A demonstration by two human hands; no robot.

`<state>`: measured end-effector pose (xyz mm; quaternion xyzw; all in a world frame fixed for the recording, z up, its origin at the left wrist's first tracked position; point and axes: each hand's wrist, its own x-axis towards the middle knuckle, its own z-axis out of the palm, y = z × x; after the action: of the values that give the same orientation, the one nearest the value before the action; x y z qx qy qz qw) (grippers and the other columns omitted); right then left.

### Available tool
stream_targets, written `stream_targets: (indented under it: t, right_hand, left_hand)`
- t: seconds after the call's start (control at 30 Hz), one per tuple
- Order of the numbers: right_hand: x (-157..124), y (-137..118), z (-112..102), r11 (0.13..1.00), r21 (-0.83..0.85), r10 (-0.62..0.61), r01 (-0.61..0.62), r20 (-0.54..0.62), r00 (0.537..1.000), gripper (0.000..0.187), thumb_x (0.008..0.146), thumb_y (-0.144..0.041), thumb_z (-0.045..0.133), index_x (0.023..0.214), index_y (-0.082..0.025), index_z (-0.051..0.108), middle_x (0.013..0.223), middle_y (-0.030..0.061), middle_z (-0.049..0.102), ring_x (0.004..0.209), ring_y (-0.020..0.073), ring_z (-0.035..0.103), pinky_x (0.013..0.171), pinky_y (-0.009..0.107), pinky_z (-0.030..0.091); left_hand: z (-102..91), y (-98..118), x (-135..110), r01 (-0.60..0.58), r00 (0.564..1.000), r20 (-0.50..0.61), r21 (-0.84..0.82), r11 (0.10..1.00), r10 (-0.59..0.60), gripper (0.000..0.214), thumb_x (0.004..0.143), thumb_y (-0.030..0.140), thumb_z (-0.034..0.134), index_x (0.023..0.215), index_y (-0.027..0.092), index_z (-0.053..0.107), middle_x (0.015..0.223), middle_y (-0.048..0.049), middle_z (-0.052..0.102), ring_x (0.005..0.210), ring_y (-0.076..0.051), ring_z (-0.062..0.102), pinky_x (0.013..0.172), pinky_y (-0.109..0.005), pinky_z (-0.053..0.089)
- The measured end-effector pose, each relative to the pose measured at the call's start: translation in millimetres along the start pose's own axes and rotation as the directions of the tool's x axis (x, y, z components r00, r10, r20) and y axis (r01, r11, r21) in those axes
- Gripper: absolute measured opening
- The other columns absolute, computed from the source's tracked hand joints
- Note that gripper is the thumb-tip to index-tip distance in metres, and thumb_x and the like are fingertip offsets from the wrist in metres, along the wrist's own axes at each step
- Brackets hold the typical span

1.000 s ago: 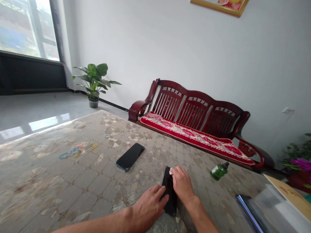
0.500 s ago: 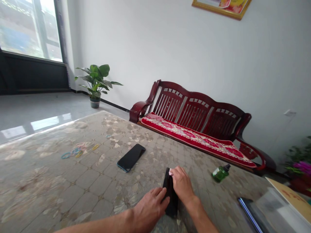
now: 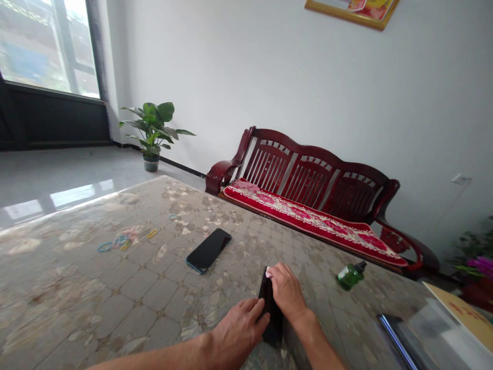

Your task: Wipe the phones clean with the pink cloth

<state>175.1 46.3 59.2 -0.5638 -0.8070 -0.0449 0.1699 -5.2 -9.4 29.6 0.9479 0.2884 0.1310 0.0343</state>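
Phone (image 3: 272, 327) under right fingers (image 3: 278, 278)

The phone (image 3: 269, 308) under the hands is glossy black, like the second phone (image 3: 208, 250), glass-faced. The table (image 3: 77, 288) has a smooth, shiny patterned cover. The bottle (image 3: 349, 275) looks like green translucent plastic. The sofa (image 3: 308, 180) is polished dark wood with a red cloth cushion (image 3: 308, 218).

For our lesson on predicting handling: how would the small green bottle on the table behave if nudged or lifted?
The green bottle seems to lie on its side on the glossy table, so a nudge would probably roll it. It looks small, so likely light. Its see-through body might be glass, hence fragile; that cannot be told.
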Motion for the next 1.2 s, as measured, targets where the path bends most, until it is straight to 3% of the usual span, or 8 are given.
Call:
stream_targets:
  t: [0.2, 0.47, 0.73, 1.03, 1.2]
  right_hand:
    - [-17.0, -8.1, -5.2, 0.995, 0.08, -0.072, 0.066, 0.068, 0.995, 0.031, 0.09, -0.003, 0.04, 0.087, -0.023, 0.064, 0.09, 0.0022, 0.062, 0.09, 0.0175, 0.057, 0.08, 0.027, 0.043]
    - [12.8, -2.7, 1.9, 1.0, 0.004, 0.014, -0.014, 0.05, 0.999, 0.029, 0.091, -0.005, 0.042, 0.084, -0.022, 0.064, 0.09, 0.0035, 0.063, 0.093, 0.0185, 0.057, 0.082, 0.027, 0.042]
    - [-15.7, -10.7, 0.2, 0.994, 0.082, -0.079, 0.074, 0.049, 0.996, 0.029, 0.09, -0.003, 0.042, 0.085, -0.023, 0.063, 0.09, 0.0019, 0.062, 0.09, 0.0166, 0.057, 0.08, 0.026, 0.042]
    - [15.3, -2.6, 4.8, 1.0, -0.014, 0.024, -0.024, 0.006, 1.0, 0.027, 0.09, -0.006, 0.044, 0.083, -0.024, 0.064, 0.088, 0.0027, 0.063, 0.091, 0.0182, 0.058, 0.08, 0.026, 0.042]
    - [-8.4, -9.0, 3.0, 0.996, 0.067, -0.06, 0.058, 0.018, 0.998, 0.029, 0.089, -0.003, 0.041, 0.085, -0.023, 0.062, 0.088, 0.0021, 0.061, 0.088, 0.0173, 0.056, 0.079, 0.026, 0.042]
  left_hand:
    - [-1.3, 1.9, 1.4, 0.001, 1.0, 0.017, -0.024, 1.0, -0.001, 0.039, 0.092, 0.021, 0.057, 0.13, 0.014, 0.054, 0.127, -0.0156, 0.058, 0.117, -0.028, 0.051, 0.101, -0.04, 0.044]
    - [-2.8, 1.3, -1.0, -0.003, 1.0, 0.009, -0.019, 1.0, 0.003, 0.037, 0.095, 0.023, 0.054, 0.13, 0.012, 0.053, 0.131, -0.0176, 0.057, 0.123, -0.029, 0.049, 0.102, -0.04, 0.043]
    - [-0.9, 1.7, 1.5, 0.001, 1.0, 0.02, -0.037, 0.999, 0.0, 0.037, 0.091, 0.021, 0.058, 0.127, 0.014, 0.054, 0.127, -0.0155, 0.058, 0.115, -0.028, 0.052, 0.1, -0.04, 0.045]
    - [-4.0, 1.2, -1.9, -0.007, 1.0, 0.005, -0.032, 0.999, 0.008, 0.042, 0.091, 0.024, 0.059, 0.131, 0.013, 0.052, 0.133, -0.0187, 0.055, 0.121, -0.03, 0.049, 0.101, -0.042, 0.043]
    - [-5.6, 2.2, 1.0, 0.001, 0.999, 0.032, -0.044, 0.999, 0.0, 0.04, 0.091, 0.023, 0.058, 0.13, 0.013, 0.052, 0.125, -0.0165, 0.059, 0.116, -0.028, 0.052, 0.099, -0.04, 0.045]
